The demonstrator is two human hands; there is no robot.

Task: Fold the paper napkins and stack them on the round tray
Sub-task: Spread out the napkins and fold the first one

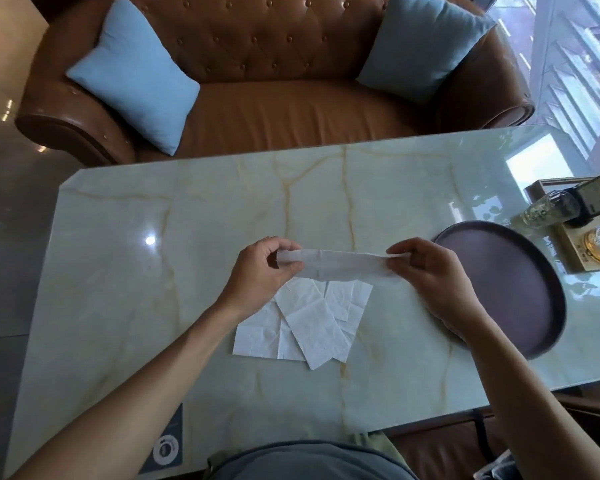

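A white paper napkin [340, 265], folded into a long narrow strip, hangs stretched above the table between both hands. My left hand [262, 271] pinches its left end and my right hand [433, 275] pinches its right end. Below it, several unfolded white napkins [302, 323] lie overlapping on the pale marble table [153, 289]. The round dark tray [510, 285] sits to the right of my right hand with nothing on it.
At the table's far right stand a glass bottle [551, 207], a wooden box [593, 251] with a glass item and a dark sign. A brown leather sofa [291, 112] with two blue cushions faces the table's far edge. A round sticker [165, 448] marks the near left corner.
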